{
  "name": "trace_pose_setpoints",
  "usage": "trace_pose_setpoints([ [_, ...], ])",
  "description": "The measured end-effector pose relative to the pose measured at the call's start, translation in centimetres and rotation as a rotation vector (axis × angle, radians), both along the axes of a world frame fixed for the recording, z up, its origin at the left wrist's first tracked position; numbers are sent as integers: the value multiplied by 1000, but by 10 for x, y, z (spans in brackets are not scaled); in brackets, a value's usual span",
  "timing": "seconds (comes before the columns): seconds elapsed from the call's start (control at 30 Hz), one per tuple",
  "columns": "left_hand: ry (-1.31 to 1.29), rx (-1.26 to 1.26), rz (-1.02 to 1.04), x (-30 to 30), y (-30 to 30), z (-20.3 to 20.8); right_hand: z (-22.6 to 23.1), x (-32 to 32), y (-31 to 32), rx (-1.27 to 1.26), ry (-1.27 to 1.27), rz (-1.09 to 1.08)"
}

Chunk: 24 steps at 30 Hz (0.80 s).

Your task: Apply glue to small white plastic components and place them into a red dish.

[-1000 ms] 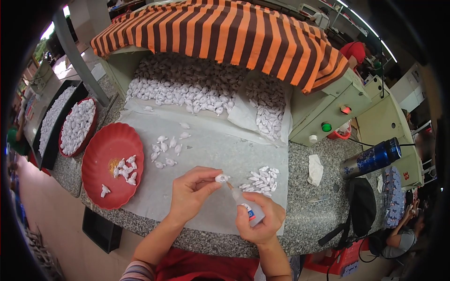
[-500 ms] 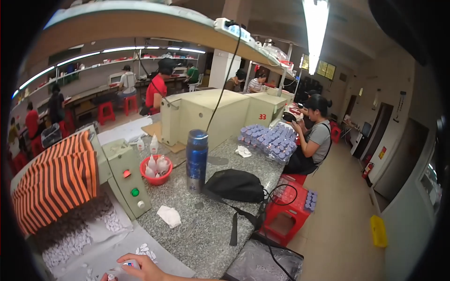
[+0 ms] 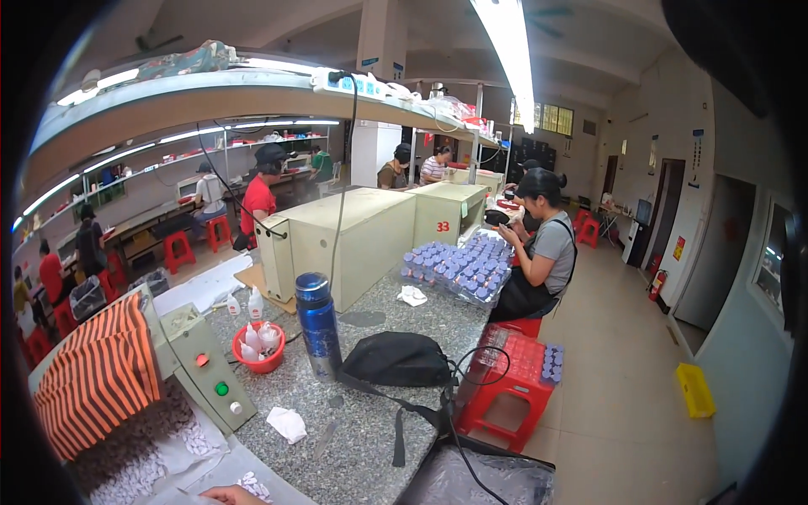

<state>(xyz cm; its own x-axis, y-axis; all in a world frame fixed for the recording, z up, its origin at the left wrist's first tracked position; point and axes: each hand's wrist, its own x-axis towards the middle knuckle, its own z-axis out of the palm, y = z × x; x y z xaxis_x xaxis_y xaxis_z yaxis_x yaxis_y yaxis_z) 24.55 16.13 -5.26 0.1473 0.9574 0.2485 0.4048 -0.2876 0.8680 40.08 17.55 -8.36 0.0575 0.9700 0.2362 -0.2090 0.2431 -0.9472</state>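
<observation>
Landmark: flask, upright cylinder, glossy blue, dark cap.

My right hand: only a sliver shows, well apart from the flask, on its near left; whether my fingers grip anything or lie loose, I cannot tell.

Small white pieces: slim, smooth-looking, loosely clustered just beside my hand, on the flask's near left, upon a thin pale sheet.

Heap of white pieces: dense, knobbly, farther left of the flask, under a cloth of woven orange and dark stripes.

Bowl: round, red, near the flask's left, holding translucent squeeze bottles.

Pouch: soft black fabric, strapped, just right of the flask.

Tissue: white, crumpled, on the flask's near side.

Worktop: speckled grey, stone-like, beneath the flask.
</observation>
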Motion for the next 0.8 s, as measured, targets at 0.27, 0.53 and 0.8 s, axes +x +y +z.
trace_pose_setpoints([
  [0.27, -35, 46, 54, -5, 13, -28, -4, -6, 10, 146, 209, 158],
  [0.53, 33, 92, -20, -17, 19, -34, -2, -3, 5, 72, 159, 165],
  [0.8, -9, 23, -13, -16, 17, -26, -3, -1, 8, 79, 178, 123],
])
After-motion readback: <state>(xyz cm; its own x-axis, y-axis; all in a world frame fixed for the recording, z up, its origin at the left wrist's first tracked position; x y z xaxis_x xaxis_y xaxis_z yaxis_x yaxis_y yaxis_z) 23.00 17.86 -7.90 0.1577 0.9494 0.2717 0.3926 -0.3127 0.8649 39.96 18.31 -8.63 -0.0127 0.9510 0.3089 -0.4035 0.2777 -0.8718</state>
